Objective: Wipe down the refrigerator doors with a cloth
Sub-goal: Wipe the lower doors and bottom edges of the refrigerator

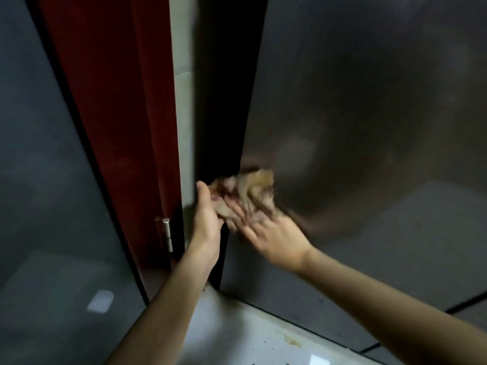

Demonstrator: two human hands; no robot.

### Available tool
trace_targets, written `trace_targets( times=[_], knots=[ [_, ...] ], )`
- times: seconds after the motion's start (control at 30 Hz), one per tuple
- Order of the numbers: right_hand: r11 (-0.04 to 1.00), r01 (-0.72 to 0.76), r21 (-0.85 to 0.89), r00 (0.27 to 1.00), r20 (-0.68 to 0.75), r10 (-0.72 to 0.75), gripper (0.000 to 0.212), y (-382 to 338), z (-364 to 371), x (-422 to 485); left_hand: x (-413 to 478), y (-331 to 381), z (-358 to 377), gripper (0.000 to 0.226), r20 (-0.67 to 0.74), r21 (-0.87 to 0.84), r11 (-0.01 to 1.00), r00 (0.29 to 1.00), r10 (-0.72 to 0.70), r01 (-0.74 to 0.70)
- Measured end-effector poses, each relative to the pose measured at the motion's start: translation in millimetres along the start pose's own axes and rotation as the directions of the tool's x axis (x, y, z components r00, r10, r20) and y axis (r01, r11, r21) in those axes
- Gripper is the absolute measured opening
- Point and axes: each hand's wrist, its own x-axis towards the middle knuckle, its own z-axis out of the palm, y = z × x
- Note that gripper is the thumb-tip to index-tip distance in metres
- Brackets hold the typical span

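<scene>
A crumpled tan cloth [247, 191] is bunched between both hands at the left edge of the grey refrigerator door [369, 114]. My left hand [207, 214] cups the cloth from the left, with its thumb up. My right hand [268, 233] is blurred; its fingers reach into the cloth from the lower right and curl on it. The door's shiny surface fills the right side of the view and reflects dimly.
A dark red door panel [113, 101] with a metal hinge [167, 233] stands to the left, beside a grey glossy panel [39, 167]. A dark gap [224, 88] separates it from the refrigerator. White tiled floor [237, 333] lies below.
</scene>
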Motion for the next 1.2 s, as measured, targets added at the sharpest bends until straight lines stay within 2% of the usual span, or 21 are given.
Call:
trace_targets(
  times=[0.07, 0.1, 0.13, 0.2, 0.27, 0.33, 0.37, 0.47, 0.53, 0.57, 0.63, 0.7, 0.8, 0.87, 0.93, 0.97, 1.03, 1.1, 1.13, 1.17, 1.2],
  knots=[
    [0.997, 0.022, 0.075, 0.988, 0.148, -0.033, 0.043, -3.1, 1.6, -13.3, -0.4, -2.2, 2.3, 0.057, 0.002, 0.044, 0.999, 1.000, 0.014, -0.014],
    [0.995, 0.021, 0.098, 0.989, 0.146, -0.035, 0.043, 0.9, -2.0, -14.7, -0.3, -5.0, 3.4, 0.058, -0.004, 0.063, 0.998, 1.000, 0.019, -0.019],
    [0.994, 0.012, 0.110, 0.995, 0.101, -0.023, 0.043, 6.7, -9.9, -14.9, -3.3, -6.8, 5.2, 0.059, -0.010, 0.099, 0.995, 1.000, 0.022, -0.021],
    [0.996, -0.066, 0.062, 0.994, -0.079, 0.071, 0.041, 26.6, -30.4, -10.0, -6.8, -9.5, 6.3, 0.069, -0.014, 0.188, 0.981, 0.999, 0.044, -0.040],
    [0.978, -0.209, -0.005, 0.953, -0.226, 0.203, 0.043, 49.3, -46.7, 0.1, -9.9, -10.3, 7.4, 0.061, -0.026, 0.189, 0.980, 0.998, 0.065, -0.059],
    [0.939, -0.343, -0.007, 0.897, -0.299, 0.326, 0.041, 54.1, -45.6, 5.1, -11.2, -10.4, 10.9, 0.057, -0.029, 0.152, 0.986, 0.997, 0.070, -0.065],
    [0.941, -0.339, 0.008, 0.895, -0.305, 0.325, 0.039, 47.2, -37.0, 3.6, -11.9, -11.1, 11.8, 0.056, -0.039, 0.146, 0.987, 0.997, 0.068, -0.062],
    [0.984, -0.178, 0.009, 0.966, -0.188, 0.177, 0.033, 16.1, -8.0, -21.0, -13.8, -16.7, 12.2, 0.053, -0.090, 0.234, 0.969, 0.991, 0.104, -0.081],
    [0.984, -0.176, 0.040, 0.982, -0.061, 0.178, 0.030, 10.9, -13.2, -42.9, -17.1, -17.8, 14.4, 0.055, -0.108, 0.276, 0.957, 0.987, 0.120, -0.086],
    [0.976, -0.212, 0.047, 0.975, -0.056, 0.215, 0.032, 14.7, -19.7, -52.7, -18.1, -19.3, 16.1, 0.054, -0.120, 0.283, 0.955, 0.985, 0.125, -0.087],
    [0.935, -0.354, 0.011, 0.925, -0.142, 0.352, 0.036, 30.3, -33.0, -75.0, -20.9, -21.3, 21.1, 0.049, -0.141, 0.293, 0.950, 0.978, 0.152, -0.106],
    [0.858, -0.512, -0.044, 0.842, -0.222, 0.492, 0.046, 47.8, -43.7, -94.8, -24.0, -20.4, 27.2, 0.043, -0.172, 0.288, 0.952, 0.973, 0.157, -0.103],
    [0.759, -0.651, -0.001, 0.726, -0.293, 0.622, 0.050, 41.9, -42.7, -82.9, -27.0, -20.7, 32.8, 0.037, -0.215, 0.338, 0.935, 0.958, 0.190, -0.109],
    [0.769, -0.636, 0.055, 0.753, -0.175, 0.635, 0.050, 22.4, -32.4, -55.3, -26.1, -23.6, 35.3, 0.036, -0.224, 0.366, 0.921, 0.948, 0.228, -0.136],
    [0.856, -0.506, 0.109, 0.856, -0.058, 0.514, 0.048, 9.6, -25.2, -29.0, -21.8, -28.0, 35.5, 0.038, -0.230, 0.366, 0.920, 0.944, 0.236, -0.141],
    [0.893, -0.430, 0.130, 0.896, -0.056, 0.440, 0.046, 7.9, -22.4, -20.2, -20.7, -26.5, 34.6, 0.040, -0.233, 0.360, 0.923, 0.944, 0.232, -0.138],
    [0.925, -0.349, 0.148, 0.912, -0.173, 0.372, 0.040, 17.2, -16.8, -30.9, -19.5, -26.9, 33.0, 0.046, -0.236, 0.351, 0.930, 0.950, 0.203, -0.111],
    [0.883, -0.443, 0.155, 0.844, -0.260, 0.469, 0.034, 28.2, -27.1, -59.2, -21.7, -26.9, 30.5, 0.045, -0.209, 0.378, 0.920, 0.958, 0.196, -0.106],
    [0.818, -0.537, 0.209, 0.773, -0.267, 0.576, 0.028, 36.7, -33.7, -81.4, -24.0, -25.8, 30.5, 0.043, -0.182, 0.422, 0.900, 0.963, 0.201, -0.108],
    [0.739, -0.635, 0.223, 0.701, -0.234, 0.674, 0.022, 46.6, -44.6, -102.7, -25.9, -24.3, 31.0, 0.043, -0.149, 0.471, 0.875, 0.968, 0.201, -0.109],
    [0.702, -0.685, 0.195, 0.676, -0.190, 0.712, 0.019, 59.2, -53.1, -122.9, -26.1, -21.5, 31.3, 0.047, -0.121, 0.505, 0.857, 0.975, 0.187, -0.102]
  ],
)
